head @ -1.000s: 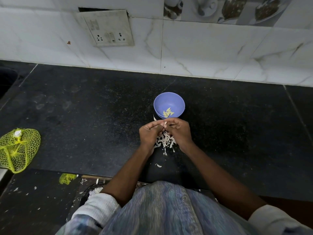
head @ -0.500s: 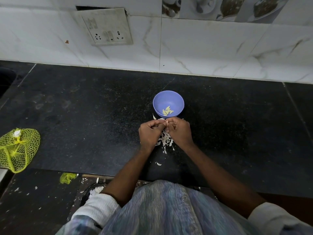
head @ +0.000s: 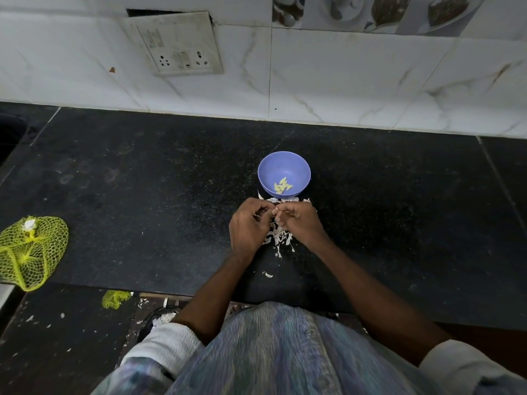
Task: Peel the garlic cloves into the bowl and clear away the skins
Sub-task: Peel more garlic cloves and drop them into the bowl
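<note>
Here both hands, left hand [head: 247,228] and right hand [head: 300,222], meet just in front of the bowl [head: 284,173], fingers curled and pinching a small garlic clove [head: 276,213] above the skins [head: 278,238]. The clove looks light, firm and slippery once bared, so it is best pinched by its ends; the skins look papery and likely to scatter.

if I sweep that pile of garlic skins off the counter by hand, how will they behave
The garlic skins look thin and papery, so probably very light and apt to scatter or cling to fingers. Stray flakes already lie apart on the counter, so expect several passes.

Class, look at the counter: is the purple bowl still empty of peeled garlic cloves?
No: several pale peeled cloves lie at the bottom of the purple bowl.
</note>
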